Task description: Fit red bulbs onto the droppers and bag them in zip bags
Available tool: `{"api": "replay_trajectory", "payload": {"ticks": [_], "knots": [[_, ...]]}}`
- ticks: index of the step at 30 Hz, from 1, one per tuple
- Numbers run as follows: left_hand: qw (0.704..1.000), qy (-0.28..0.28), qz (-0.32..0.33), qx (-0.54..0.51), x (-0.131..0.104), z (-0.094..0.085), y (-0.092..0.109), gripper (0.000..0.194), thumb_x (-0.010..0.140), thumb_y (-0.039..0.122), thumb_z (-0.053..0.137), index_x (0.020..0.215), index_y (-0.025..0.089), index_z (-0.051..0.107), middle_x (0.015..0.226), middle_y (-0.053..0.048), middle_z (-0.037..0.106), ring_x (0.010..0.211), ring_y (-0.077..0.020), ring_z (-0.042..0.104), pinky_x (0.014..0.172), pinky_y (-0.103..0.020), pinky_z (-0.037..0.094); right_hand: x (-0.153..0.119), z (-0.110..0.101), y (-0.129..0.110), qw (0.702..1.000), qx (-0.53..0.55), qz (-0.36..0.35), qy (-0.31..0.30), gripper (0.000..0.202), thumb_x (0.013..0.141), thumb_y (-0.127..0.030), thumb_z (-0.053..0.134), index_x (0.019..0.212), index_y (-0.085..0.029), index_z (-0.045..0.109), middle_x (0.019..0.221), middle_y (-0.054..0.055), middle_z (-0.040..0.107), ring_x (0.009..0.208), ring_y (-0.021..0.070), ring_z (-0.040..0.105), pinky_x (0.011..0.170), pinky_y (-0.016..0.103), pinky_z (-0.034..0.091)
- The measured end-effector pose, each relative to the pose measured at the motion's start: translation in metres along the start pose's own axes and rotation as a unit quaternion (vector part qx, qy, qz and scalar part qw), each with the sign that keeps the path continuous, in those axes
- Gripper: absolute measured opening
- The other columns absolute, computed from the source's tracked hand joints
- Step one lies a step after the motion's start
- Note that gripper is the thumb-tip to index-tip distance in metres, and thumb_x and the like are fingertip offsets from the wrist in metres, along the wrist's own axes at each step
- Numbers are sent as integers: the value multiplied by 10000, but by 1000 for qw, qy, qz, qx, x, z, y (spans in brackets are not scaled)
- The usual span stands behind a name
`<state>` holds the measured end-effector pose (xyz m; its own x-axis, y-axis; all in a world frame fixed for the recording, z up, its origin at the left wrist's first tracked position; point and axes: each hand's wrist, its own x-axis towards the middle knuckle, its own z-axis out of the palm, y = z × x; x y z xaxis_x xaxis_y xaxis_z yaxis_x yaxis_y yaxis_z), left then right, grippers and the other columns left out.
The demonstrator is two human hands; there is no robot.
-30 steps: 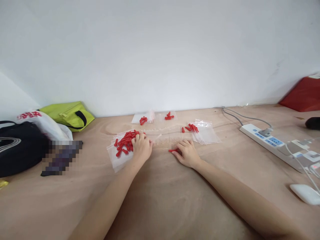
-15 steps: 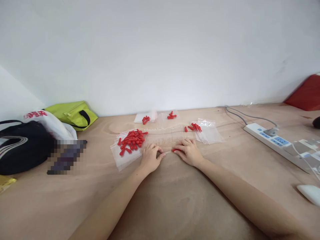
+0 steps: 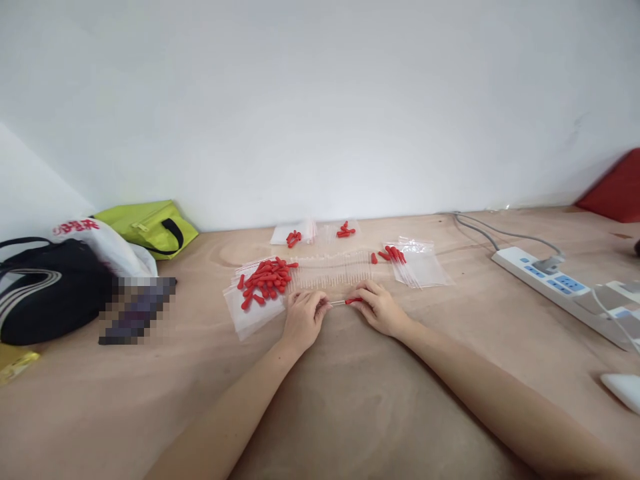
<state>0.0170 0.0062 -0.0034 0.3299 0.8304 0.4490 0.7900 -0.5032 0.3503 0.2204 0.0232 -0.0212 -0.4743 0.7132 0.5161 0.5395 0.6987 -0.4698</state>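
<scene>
My left hand (image 3: 305, 319) pinches one end of a thin clear dropper tube (image 3: 337, 303), held level above the wooden table. At the tube's other end, my right hand (image 3: 381, 310) has its fingers closed on a red rubber bulb (image 3: 353, 301); bulb and tube meet end to end. Just beyond both hands lies a row of clear dropper tubes (image 3: 330, 269), side by side. A heap of red rubber bulbs (image 3: 267, 279) rests on clear zip bags left of the row. To its right, several droppers with red bulbs (image 3: 395, 255) lie on more zip bags (image 3: 425, 263).
Small piles of red bulbs on bags (image 3: 280, 233) lie near the wall. At left are a black bag (image 3: 55, 293), a white plastic bag (image 3: 107, 247), a yellow-green bag (image 3: 150, 223) and a pixelated dark object (image 3: 140, 310). A power strip (image 3: 555, 283) with cables stands at right.
The tube's end now meets the red bulb, where a gap and blur showed before. My left fingers have curled in slightly closer around the tube. The whole view has shifted a little.
</scene>
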Motion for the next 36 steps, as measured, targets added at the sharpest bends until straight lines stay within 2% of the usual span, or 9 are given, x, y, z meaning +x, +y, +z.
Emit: {"api": "replay_trajectory", "payload": {"ticks": [11,18,29,36], "knots": [[999,16,38,8,0,-1,0,124,850,261,498,813,214,607,788,13,675,780,-168,580,829,-359,273,1,-1,-2,1000,-5,2,-10,125,851,-197,449,904,-196,561,898,54,592,862,160,549,765,336,410],[998,20,52,-5,0,-4,2,170,866,269,464,820,231,623,790,14,683,755,-158,588,839,-365,266,0,5,2,999,13,-39,3,213,863,-238,433,1016,-218,579,929,71,602,871,171,562,780,352,444],[996,20,83,-12,-1,-3,0,219,884,285,427,802,228,622,751,27,663,688,-118,578,792,-326,275,2,3,-2,992,63,-102,26,211,871,-242,413,930,-203,612,864,64,641,807,152,580,731,302,490],[996,6,82,-29,-1,-4,1,235,890,294,411,813,223,621,749,19,658,668,-114,573,753,-319,269,2,1,-3,992,85,-92,1,183,858,-250,439,926,-205,603,862,60,635,828,155,571,736,308,488]]}}
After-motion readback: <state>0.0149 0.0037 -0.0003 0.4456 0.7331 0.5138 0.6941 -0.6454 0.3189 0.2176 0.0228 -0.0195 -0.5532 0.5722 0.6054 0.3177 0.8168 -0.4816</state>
